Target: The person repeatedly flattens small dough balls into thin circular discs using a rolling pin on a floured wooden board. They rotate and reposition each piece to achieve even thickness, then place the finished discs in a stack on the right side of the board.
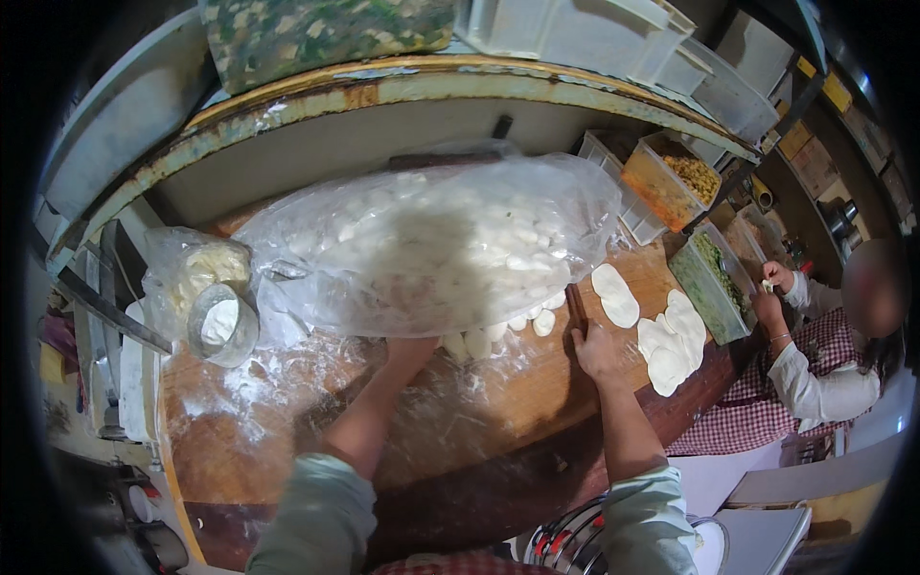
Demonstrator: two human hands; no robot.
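A large clear plastic sheet (431, 237) covers a heap of small white dough pieces on the floured wooden table (503, 424). My left hand (415, 351) reaches under the sheet's front edge; its fingers are hidden, so whether they hold anything does not show. Several dough pieces (476, 343) peek out just right of it. In my right hand (596, 351) is a wooden rolling pin (576, 302), pointing away from me with its far end by the sheet. Flat rolled dough wrappers lie to the right: a pair (616, 296) and an overlapping group (670, 343).
A metal container of flour (223, 327) stands at left beside a bagged dough lump (212, 269). Filling tubs, one green (708, 287) and one orange (668, 180), line the right. A rusty shelf edge (431, 83) crosses overhead. A person (812, 374) works at right, hands holding something small.
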